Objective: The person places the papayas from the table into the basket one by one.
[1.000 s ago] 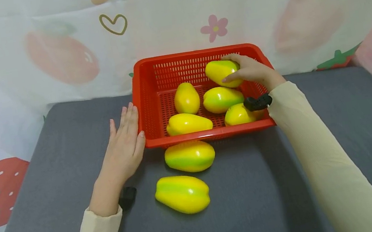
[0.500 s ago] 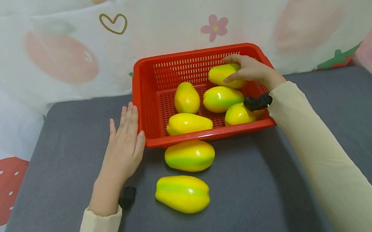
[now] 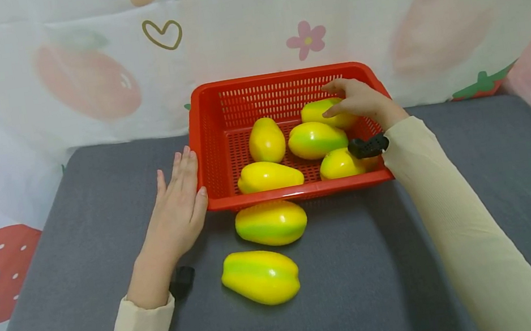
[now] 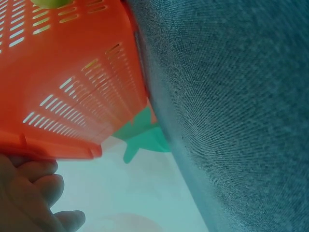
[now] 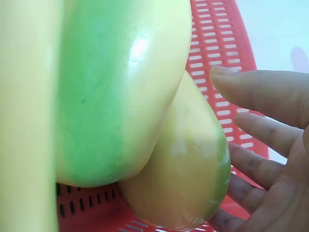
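Right hand (image 3: 358, 99) sits slack, empty, by the glossy yellow-green oval fruit (image 3: 315, 111) at two o'clock in the red plastic basket (image 3: 300, 190)—probably light, slick, best cupped mid-body—left hand (image 3: 175, 206) flat at nine.

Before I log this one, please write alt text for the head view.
A right hand, fingers spread, is at the rearmost of five yellow-green fruits in a red basket; the left hand rests against the basket's left side. Two more fruits lie in front.
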Motion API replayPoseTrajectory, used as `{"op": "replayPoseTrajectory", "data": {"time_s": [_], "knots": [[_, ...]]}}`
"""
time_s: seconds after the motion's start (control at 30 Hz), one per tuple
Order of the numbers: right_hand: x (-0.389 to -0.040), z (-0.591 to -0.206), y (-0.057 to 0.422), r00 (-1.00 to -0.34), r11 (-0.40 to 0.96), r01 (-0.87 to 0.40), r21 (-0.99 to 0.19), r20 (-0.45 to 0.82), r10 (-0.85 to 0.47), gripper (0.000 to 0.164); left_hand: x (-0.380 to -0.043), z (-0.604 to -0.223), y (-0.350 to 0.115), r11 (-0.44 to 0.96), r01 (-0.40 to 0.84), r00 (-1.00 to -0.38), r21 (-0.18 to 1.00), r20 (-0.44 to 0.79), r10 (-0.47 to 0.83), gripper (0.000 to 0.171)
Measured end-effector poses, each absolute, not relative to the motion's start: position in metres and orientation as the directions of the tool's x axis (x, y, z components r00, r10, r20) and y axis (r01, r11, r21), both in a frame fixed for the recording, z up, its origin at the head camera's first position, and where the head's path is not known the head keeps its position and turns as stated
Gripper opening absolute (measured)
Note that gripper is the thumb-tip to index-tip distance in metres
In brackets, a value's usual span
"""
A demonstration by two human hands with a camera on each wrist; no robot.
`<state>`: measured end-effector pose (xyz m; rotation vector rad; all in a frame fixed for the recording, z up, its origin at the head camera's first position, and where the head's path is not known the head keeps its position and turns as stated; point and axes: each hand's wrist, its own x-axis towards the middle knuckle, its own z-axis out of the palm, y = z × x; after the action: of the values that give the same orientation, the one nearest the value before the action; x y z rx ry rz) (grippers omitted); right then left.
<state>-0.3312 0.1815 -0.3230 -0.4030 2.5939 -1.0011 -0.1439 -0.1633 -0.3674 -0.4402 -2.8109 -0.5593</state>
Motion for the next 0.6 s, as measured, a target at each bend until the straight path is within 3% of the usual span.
{"op": "replayPoseTrajectory", "data": {"time_s": [0.6], "knots": [[-0.3285, -0.3159, 0.1795, -0.902, 0.655, -0.198, -0.73, -0.126, -0.413, 0.066, -0.1432, -0.3663, -0.1637, 0.876, 0.343, -0.925, 0.338, 0.287, 0.251, 0.062]]}}
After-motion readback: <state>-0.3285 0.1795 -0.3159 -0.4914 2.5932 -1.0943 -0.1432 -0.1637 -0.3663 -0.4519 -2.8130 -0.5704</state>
